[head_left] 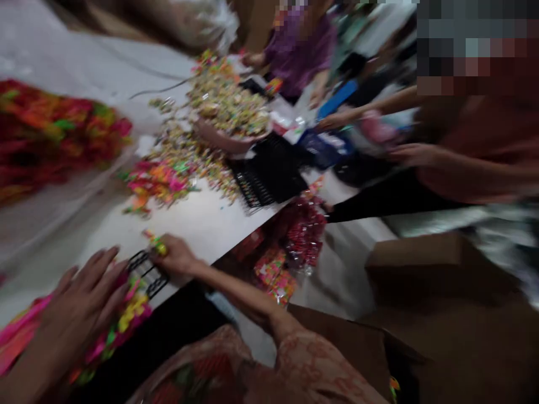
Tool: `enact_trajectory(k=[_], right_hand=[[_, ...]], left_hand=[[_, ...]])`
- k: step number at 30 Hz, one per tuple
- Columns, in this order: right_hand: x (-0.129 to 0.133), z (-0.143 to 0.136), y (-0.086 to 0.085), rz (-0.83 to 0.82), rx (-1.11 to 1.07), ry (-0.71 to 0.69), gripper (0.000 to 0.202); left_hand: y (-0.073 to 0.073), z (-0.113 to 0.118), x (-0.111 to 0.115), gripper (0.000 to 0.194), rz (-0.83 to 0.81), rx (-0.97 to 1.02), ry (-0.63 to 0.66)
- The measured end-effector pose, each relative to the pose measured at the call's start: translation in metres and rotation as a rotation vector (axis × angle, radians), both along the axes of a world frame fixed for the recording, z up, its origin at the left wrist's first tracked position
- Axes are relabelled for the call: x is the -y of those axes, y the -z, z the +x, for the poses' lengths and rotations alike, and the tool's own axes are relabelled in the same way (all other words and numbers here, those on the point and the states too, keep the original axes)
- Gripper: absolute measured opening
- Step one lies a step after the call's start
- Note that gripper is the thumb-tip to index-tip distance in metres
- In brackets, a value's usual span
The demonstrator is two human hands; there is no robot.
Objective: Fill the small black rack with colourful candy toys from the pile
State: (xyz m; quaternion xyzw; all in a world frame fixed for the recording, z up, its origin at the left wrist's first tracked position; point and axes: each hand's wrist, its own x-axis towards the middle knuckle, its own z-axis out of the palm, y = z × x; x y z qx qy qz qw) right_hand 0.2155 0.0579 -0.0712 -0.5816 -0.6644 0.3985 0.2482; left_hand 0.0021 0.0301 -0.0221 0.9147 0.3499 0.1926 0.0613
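Frame badly blurred by motion. Left hand (80,306) at 8 o'clock, fingers spread flat, pressing on a heap of bright pink and yellow pieces (126,317) at table (202,221) edge. Right hand (177,258) just beside at 7 o'clock, fingers pinched on a small yellow-green piece (159,245), touching a black wire basket (147,275). Loose pieces (181,163) scattered toward 12 o'clock around a full bowl (227,132). Co-workers' arms at 2 o'clock. Risk: heap near edge likely to spill onto packets (295,247) below if nudged; pinch looks light, piece could drop.
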Motion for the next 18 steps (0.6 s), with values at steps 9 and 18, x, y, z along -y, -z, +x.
enact_trajectory(k=[9, 18], right_hand=[[-0.013, 0.005, 0.012, -0.233, -0.471, 0.016, 0.006], [-0.015, 0.003, 0.008, -0.04, -0.346, -0.015, 0.003]], left_hand=[[-0.014, 0.009, -0.003, 0.036, -0.097, -0.203, -0.188], [-0.015, 0.008, -0.004, 0.042, -0.135, -0.189, -0.184]])
